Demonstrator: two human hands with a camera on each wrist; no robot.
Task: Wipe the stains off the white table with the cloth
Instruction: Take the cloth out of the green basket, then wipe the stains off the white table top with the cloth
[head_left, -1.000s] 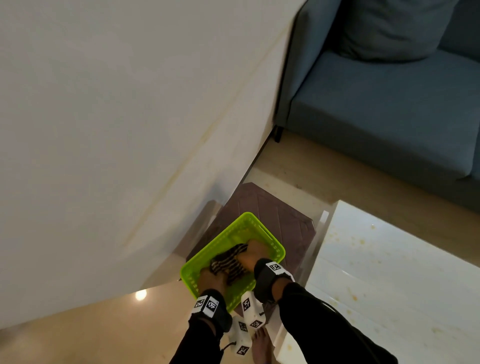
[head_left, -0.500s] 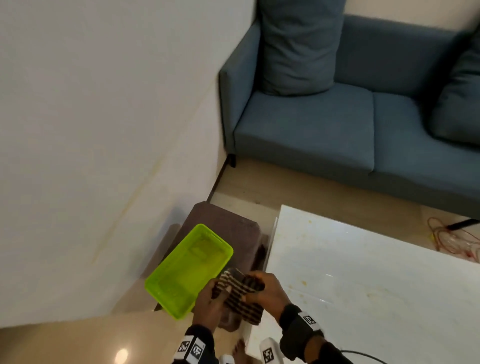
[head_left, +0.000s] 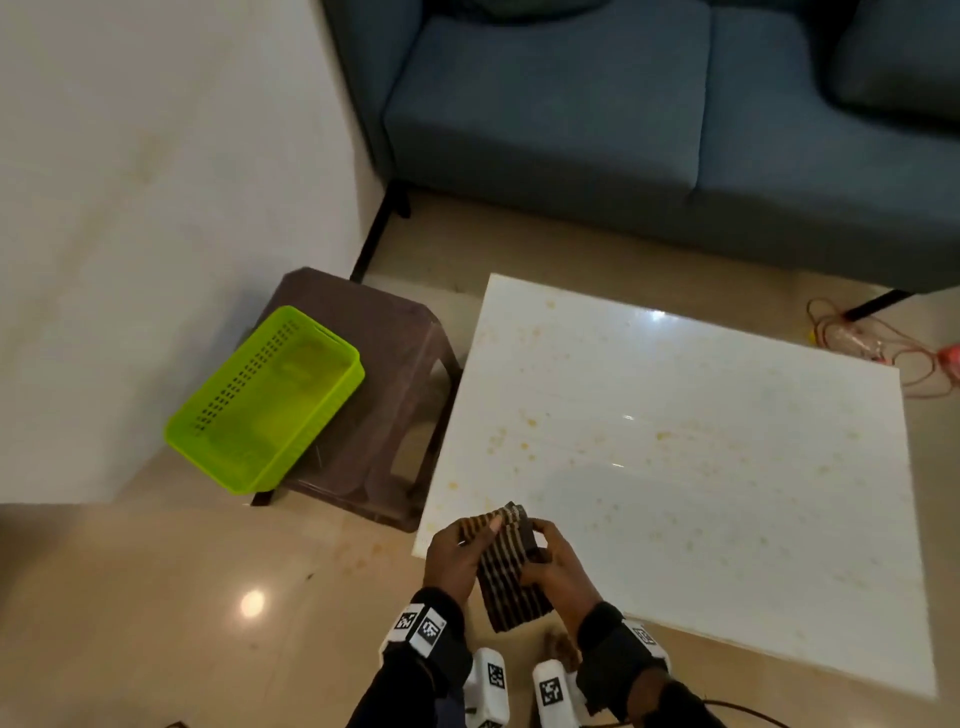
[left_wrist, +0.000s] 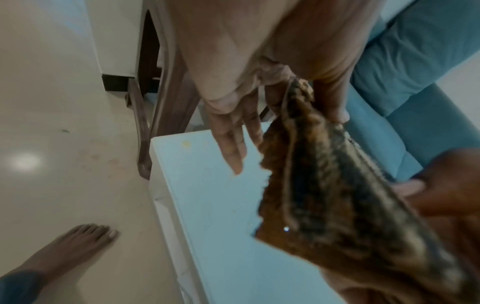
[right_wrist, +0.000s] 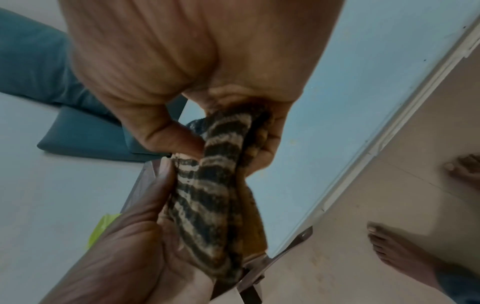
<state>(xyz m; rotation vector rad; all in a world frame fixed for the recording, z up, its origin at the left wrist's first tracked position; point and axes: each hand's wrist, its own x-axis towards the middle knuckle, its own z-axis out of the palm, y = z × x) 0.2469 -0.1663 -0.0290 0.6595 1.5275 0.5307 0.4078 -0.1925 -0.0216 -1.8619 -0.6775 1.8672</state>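
A brown and beige striped cloth (head_left: 511, 569) hangs folded between both hands above the near left corner of the white table (head_left: 675, 441). My left hand (head_left: 485, 530) pinches the cloth's top edge with thumb and forefinger; in the left wrist view its other fingers (left_wrist: 233, 139) point straight down beside the cloth (left_wrist: 337, 185). My right hand (head_left: 540, 545) grips the cloth's right side, with thumb and curled fingers closed round the cloth (right_wrist: 215, 181) in the right wrist view. Yellowish stains (head_left: 530, 423) speckle the tabletop, thickest toward its left side.
A lime green basket (head_left: 265, 397) sits empty on a brown plastic stool (head_left: 384, 358) left of the table. A blue sofa (head_left: 571, 104) runs behind the table. Red cables (head_left: 883, 348) lie on the floor at the right. My bare foot (left_wrist: 72, 246) stands beside the table edge.
Both hands lifted the cloth out of the green basket and carried it right, to the table's near left corner. My view swung right onto the table.
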